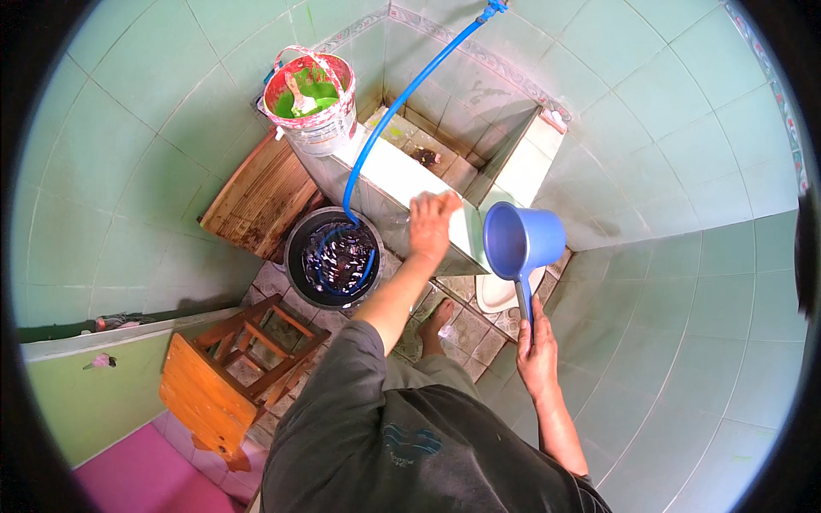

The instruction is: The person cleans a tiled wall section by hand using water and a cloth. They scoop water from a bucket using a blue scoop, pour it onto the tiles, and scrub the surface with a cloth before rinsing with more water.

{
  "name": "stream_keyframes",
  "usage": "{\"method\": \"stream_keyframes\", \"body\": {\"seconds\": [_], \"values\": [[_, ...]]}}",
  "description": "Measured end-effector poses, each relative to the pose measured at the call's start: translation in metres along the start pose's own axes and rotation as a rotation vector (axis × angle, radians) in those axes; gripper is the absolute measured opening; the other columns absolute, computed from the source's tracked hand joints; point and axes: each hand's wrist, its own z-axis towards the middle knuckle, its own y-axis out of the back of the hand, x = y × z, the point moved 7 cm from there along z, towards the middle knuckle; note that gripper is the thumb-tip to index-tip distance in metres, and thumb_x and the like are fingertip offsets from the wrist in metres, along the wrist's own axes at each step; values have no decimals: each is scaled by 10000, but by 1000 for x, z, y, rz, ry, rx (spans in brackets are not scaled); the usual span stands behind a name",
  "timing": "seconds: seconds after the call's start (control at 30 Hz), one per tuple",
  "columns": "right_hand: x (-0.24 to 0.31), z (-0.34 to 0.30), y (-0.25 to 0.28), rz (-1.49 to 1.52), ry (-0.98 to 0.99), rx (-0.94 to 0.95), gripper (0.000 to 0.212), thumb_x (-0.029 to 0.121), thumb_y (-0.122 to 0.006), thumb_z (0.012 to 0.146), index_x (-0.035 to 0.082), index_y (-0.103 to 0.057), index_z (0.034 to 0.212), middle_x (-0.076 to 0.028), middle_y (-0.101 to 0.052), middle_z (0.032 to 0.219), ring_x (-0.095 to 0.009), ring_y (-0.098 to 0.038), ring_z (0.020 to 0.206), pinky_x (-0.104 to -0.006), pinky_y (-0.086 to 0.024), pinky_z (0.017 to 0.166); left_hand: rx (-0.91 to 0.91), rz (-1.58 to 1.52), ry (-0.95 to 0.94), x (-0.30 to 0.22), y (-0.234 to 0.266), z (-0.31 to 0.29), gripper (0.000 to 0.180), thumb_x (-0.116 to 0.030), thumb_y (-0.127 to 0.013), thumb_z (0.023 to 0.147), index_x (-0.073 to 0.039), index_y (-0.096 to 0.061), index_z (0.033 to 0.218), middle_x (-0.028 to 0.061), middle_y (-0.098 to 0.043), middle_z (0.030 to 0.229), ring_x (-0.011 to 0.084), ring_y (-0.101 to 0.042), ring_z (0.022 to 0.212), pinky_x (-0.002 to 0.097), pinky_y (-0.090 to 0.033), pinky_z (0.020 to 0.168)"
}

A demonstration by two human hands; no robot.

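Note:
My left hand [430, 224] presses something pale, apparently a cloth, against the white tiled rim of a water basin [389, 171]. My right hand [537, 352] grips the handle of a blue plastic dipper [520, 242], held up beside the basin's corner with its mouth turned toward the left. A blue hose [402, 101] runs from a wall tap down over the basin rim into a black bucket [333, 256] of water on the floor.
A paint-stained bucket [312, 101] with green contents sits on the basin's far corner. A wooden board [261, 198] leans by the wall. An overturned wooden stool [231, 372] lies at lower left. Green tiled walls close in all around. My bare foot [434, 323] stands on patterned floor tiles.

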Motion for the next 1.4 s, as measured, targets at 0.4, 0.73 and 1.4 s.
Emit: {"method": "stream_keyframes", "body": {"seconds": [0.4, 0.73, 1.4], "values": [[6, 1, -32, -298, 115, -48, 535, 147, -555, 971, 58, -395, 1473, -223, -578, 1015, -403, -639, 738, -487, -541, 616, 305, 201, -86, -74, -25, -11, 668, -277, -497, 942, -22, -290, 1524, 226, -346, 1523, 418, -200, 1470, 655, -43, 1182], [-28, 0, -8, -183, -49, -87, 485, 170, -490, 1012, 49, -391, 1471, -290, -596, 1153, -464, -640, 935, -509, -540, 776, 197, 133, -217, -47, -3, -15, 653, -216, -549, 910, -71, -334, 1509, 183, -476, 1415, 400, -361, 1397, 614, -149, 1183], [-57, -10, 40, -31, -249, -194, 446, 156, -453, 1043, -28, -422, 1448, -282, -580, 1298, -391, -594, 1183, -418, -472, 993, 297, -26, -308, -100, -40, -8, 624, -97, -500, 899, -141, -385, 1510, 182, -462, 1406, 380, -342, 1408, 547, -192, 1197]]}}
